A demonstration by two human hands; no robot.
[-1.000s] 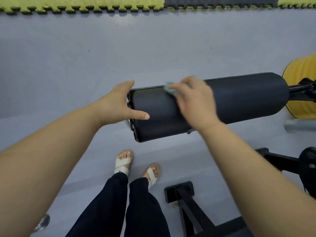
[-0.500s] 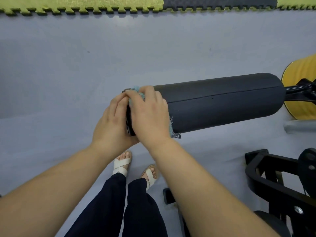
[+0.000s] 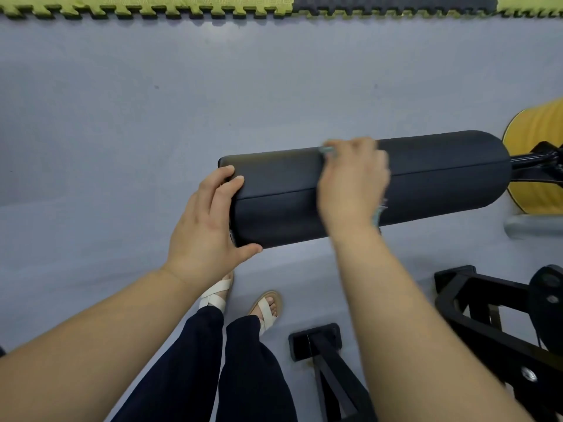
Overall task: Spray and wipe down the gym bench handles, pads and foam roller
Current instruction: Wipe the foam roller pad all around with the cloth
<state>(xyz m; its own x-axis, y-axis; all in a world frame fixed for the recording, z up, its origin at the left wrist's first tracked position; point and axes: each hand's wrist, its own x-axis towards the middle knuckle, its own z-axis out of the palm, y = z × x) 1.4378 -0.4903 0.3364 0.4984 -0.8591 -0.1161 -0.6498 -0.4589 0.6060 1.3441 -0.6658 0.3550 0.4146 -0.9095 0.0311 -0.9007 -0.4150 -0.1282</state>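
A black foam roller (image 3: pixel 426 178) lies level across the middle of the view, raised above the grey floor (image 3: pixel 152 102) and fixed at its right end to a black metal arm (image 3: pixel 536 166). A seam runs along its length. The left hand (image 3: pixel 210 226) grips the roller's free left end: its fingers curl over the top edge of the end cap and its thumb hooks under the near lower corner. The right hand (image 3: pixel 350 184) is on top of the roller near its middle, blurred, with its fingers bent over the far side and closed on a teal cloth (image 3: pixel 328 151) that it presses against the padding. Only scraps of the cloth show, one at the fingertips and a frayed edge beside the wrist; the rest is hidden under the palm. Both bare forearms reach in from the bottom of the view. Below the roller the person's feet stand on the floor in pale strapped sandals (image 3: pixel 268 309) and dark trousers (image 3: pixel 189 360). To the right of the feet stands a black metal frame (image 3: pixel 487 330) with bolts, and a black foot (image 3: pixel 315 339) of it rests on the floor just beside the right sandal. Behind the roller's right end sits a yellow round thing (image 3: pixel 536 129), cut off by the edge, with a grey tube (image 3: pixel 533 226) on the floor below it. Yellow-green and dark puzzle mats (image 3: pixel 137 6) line the top edge.
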